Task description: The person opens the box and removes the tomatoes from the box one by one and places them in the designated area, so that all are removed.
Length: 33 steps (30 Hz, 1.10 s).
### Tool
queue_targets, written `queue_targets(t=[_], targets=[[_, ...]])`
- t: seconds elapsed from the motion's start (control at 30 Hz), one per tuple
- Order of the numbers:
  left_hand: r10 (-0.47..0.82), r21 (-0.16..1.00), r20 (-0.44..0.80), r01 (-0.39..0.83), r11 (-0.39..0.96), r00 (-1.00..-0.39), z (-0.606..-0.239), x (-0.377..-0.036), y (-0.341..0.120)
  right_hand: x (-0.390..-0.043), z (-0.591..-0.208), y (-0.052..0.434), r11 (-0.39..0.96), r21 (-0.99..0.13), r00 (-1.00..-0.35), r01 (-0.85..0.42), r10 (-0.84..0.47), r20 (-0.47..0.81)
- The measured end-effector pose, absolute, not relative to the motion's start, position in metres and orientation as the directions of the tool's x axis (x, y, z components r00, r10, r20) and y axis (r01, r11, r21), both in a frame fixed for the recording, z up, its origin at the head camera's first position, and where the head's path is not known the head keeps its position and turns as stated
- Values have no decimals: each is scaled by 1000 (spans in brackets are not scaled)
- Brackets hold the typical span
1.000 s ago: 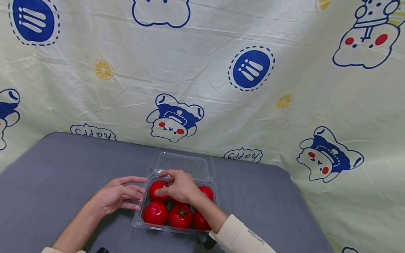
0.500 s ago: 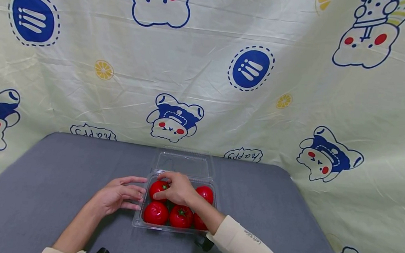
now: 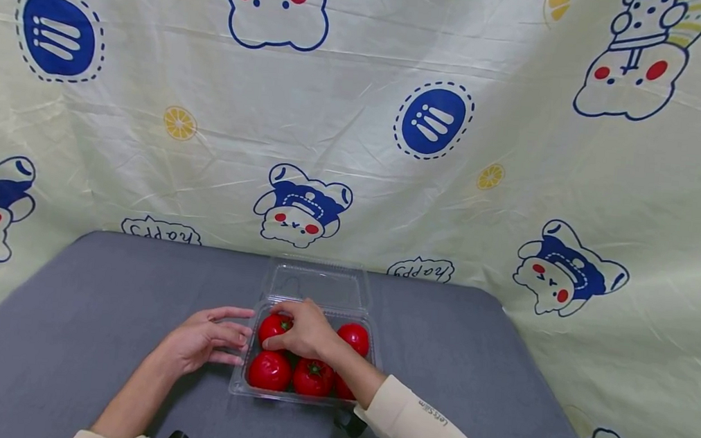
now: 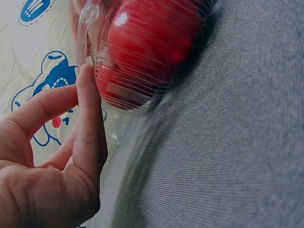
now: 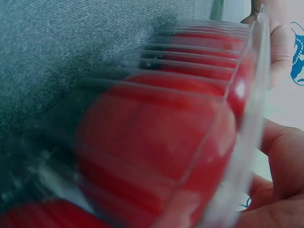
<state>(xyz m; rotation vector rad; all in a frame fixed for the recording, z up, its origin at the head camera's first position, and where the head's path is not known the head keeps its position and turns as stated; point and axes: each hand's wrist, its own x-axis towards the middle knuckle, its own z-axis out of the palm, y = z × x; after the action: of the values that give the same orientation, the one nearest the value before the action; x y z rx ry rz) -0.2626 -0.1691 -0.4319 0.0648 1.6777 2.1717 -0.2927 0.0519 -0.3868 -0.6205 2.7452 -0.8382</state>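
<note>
Red tomatoes (image 3: 270, 370) look smooth and easily bruised; right hand (image 3: 303, 327) grasps the middle one from above, while left hand (image 3: 205, 342), fingers straight, steadies the thin clear box (image 3: 239, 376).

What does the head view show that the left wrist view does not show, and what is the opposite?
Only the head view shows the right hand resting on the tomatoes, the open lid, the five visible tomatoes, and both arms.

Only the left wrist view shows, from close, the left hand's fingers touching the ribbed side wall.

Both show the left hand, the clear plastic box, red tomatoes, the grey table and the printed cloth.
</note>
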Motion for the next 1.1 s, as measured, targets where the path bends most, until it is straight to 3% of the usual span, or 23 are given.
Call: queue_targets(t=[0.43,1.1], targets=[[322,934,-213,-289,-209,-922,-436,-263,-169,-290,-388,49,785,-486,-879,-384,-472,-67],[327,938,-198,-275,-210,-924,-435,-264,-169,-291,-388,50,791,-505,-888,-344,-449,-98]])
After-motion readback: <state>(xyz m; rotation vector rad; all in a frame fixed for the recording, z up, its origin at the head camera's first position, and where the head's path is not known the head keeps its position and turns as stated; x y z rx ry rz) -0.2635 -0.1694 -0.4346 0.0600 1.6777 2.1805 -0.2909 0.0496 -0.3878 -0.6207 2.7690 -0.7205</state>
